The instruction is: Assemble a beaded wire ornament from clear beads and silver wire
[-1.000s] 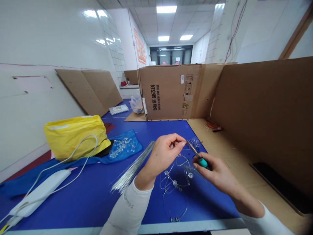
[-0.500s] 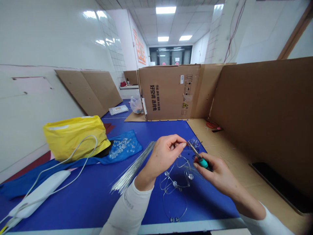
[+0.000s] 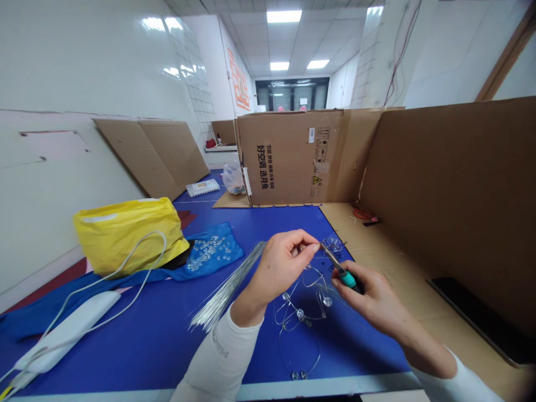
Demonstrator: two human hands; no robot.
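Left hand [image 3: 281, 262] is pinching beaded wire [image 3: 300, 314], right hand [image 3: 372, 296] is gripping pliers [image 3: 347, 279]; several loops [image 3: 295, 376] are showing linked, loose beads [image 3: 207, 252] and wires [image 3: 230, 286] waiting.

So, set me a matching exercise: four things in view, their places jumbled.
Things
1. Teal-handled metal tool
2. Bundle of straight silvery wires
3. Loose clear beads
4. Flat black rectangular slab

Places
A. On the blue cloth
B. On brown cardboard, at right
C. Held in the right hand
D. On the blue tabletop, left of the left hand

Pairs: 1-C, 2-D, 3-A, 4-B
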